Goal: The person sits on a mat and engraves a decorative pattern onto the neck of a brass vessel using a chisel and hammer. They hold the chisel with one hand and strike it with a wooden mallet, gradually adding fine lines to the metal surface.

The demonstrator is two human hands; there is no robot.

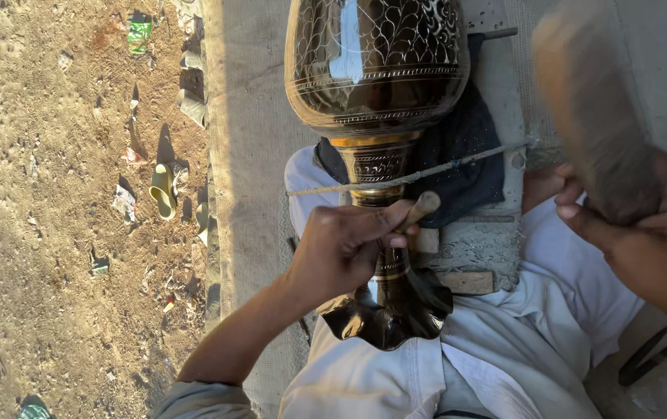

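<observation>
Right hand (628, 233) is sitting closest to the lens, blurred, closed around a thick wooden handle (593, 116), likely a mallet. Left hand (341, 248) is pinching a small wood-handled punch (419, 209) against the vase (376, 70) stem, fingers curled tight. Vase is lying on its side across the lap, dark engraved brass, flared foot (388, 318) toward the body, bowl resting on dark cloth (465, 155) over a mat (248, 155). Thin rod (411, 177) is crossing the neck. Looks like engraving on the stem band is underway. Next strike is calling for a steady punch angle and a light, square tap; a slip would be scarring the finish.
</observation>
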